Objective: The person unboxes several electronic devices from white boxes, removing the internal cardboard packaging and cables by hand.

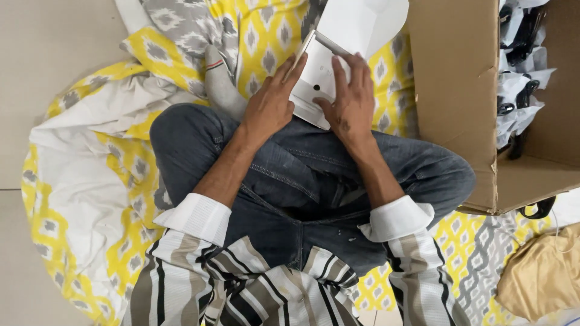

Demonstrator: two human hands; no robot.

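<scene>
I sit cross-legged in dark jeans on a yellow, grey and white patterned sheet (90,181). Both hands work a flat white cardboard box (356,24) that rests over my knees, its flaps partly folded. My left hand (272,99) presses fingers along the box's left flap edge. My right hand (350,99) lies on the lower panel, fingers spread over it and thumb pushing on the near edge. A small dark hole shows in the panel between the hands.
A large open brown carton (459,90) stands at the right, holding several black items in clear or white bags (519,72). A tan cloth bag (544,274) lies at the lower right. Pale floor (48,54) runs along the left.
</scene>
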